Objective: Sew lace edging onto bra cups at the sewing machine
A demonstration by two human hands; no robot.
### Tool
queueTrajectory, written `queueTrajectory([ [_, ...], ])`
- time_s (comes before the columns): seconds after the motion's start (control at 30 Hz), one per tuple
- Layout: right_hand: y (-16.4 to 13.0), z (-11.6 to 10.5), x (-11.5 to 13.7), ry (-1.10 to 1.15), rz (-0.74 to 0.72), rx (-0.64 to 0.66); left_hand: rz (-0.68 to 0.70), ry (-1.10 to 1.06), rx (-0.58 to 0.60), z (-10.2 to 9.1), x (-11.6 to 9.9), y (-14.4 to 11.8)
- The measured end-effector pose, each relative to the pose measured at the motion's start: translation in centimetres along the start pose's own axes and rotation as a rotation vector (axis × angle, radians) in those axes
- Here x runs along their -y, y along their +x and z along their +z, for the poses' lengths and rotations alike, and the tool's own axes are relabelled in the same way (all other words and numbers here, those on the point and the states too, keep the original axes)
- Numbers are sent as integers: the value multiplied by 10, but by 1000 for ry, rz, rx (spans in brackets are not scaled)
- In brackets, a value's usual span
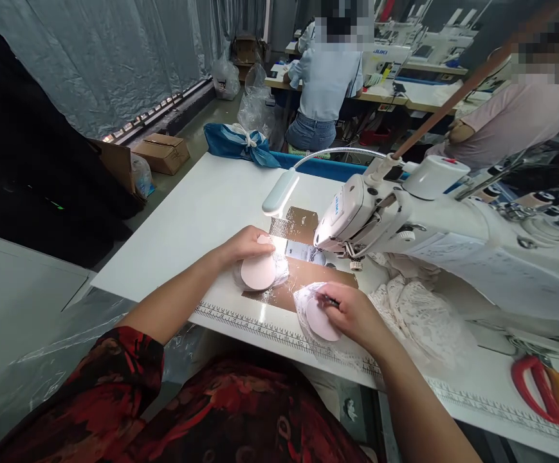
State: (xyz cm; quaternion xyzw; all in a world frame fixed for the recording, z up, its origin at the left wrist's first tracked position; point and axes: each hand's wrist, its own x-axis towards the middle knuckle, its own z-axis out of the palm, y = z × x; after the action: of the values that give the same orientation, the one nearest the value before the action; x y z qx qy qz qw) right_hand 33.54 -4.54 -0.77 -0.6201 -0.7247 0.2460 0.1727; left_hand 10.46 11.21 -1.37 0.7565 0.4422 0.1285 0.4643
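Pale pink foam shows under each of your hands: two rounded pads, both lying on the white table [197,212] in front of the sewing machine [404,225]. Your left hand [245,247] rests on the left pad [258,272], fingers curled lightly over its far edge and pressing it flat, just short of the machine's needle end. A thin clear or lacy layer seems to sit under that pad, though the lamp glare makes it hard to be sure. Your right hand [349,312] lies nearer to you than the machine's head, its fingers closed around the edge of the right pad [321,319] and the white lace [404,315] wrapped about it; a small dark tool looks pinched between the fingertips. The lace spreads away under the machine's arm.

A brown panel [303,273] is set into the table below the needle, and both pads overlap it. The bent-neck lamp [279,191] hangs over the table just beyond the machine's head, shining on the left pad. A printed ruler strip [260,328] runs along the table edge on your side of the machine. Red and orange scissors [549,392] lie beside the machine's base, well apart from your hands. Beyond the machine, two other people sit at further tables, one of them with their back to you.
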Motion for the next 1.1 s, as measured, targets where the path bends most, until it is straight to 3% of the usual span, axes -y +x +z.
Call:
queueTrajectory([
  [0.1, 15, 4, 3, 318, 106, -102, 20, -303, 94, 5, 0, -9],
  [0.2, 34, 17, 9, 488, 97, -70, 44, -471, 173, 5, 1, -10],
  [0.3, 44, 29, 11, 585, 78, -91, 148, -348, 154, 6, 3, -9],
  [0.4, 43, 32, 11, 635, 47, -124, 352, -146, 84, 13, 1, -10],
  [0.5, 40, 31, 10, 673, 4, -111, 446, -9, 113, 21, -5, -10],
  [0.6, 38, 29, 11, 675, 18, -122, 389, -1, 218, 26, -9, -8],
  [0.87, 32, 20, 1, 602, 88, -171, 276, -366, 423, 28, -4, -5],
  [1.1, 30, 5, -1, 584, 12, -46, 183, -444, 418, 30, -6, -6],
])
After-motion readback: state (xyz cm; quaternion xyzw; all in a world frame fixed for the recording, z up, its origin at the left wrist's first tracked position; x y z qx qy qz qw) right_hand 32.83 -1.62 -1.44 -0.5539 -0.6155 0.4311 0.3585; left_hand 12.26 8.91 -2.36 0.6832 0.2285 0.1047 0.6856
